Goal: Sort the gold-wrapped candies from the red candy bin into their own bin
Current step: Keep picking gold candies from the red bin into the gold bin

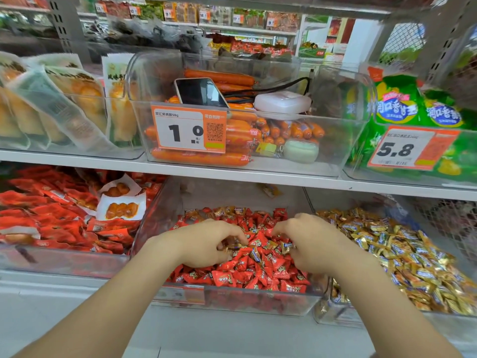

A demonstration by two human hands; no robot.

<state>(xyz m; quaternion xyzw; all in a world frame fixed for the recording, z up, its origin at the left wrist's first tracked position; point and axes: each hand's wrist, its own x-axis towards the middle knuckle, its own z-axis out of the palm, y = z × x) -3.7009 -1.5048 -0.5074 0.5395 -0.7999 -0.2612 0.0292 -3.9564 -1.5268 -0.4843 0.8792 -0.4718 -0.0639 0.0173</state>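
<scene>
The clear red candy bin [232,302] stands in the middle of the lower shelf, full of red-wrapped candies [245,271] with a few gold-wrapped ones mixed in near the back [227,210]. To its right stands the gold candy bin [335,317], heaped with gold-wrapped candies [402,259]. Both my hands are down on the red pile. My left hand [206,244] has its fingers curled round gold-wrapped candies [230,245]. My right hand [312,241] pinches a gold-wrapped candy [286,246] between curled fingers and thumb.
A bin of red snack packs [51,210] sits to the left. On the shelf above, a clear bin of orange sausages [227,140] holds a phone [198,91] and a white case [282,102]. Green packs [402,109] fill the upper right bin.
</scene>
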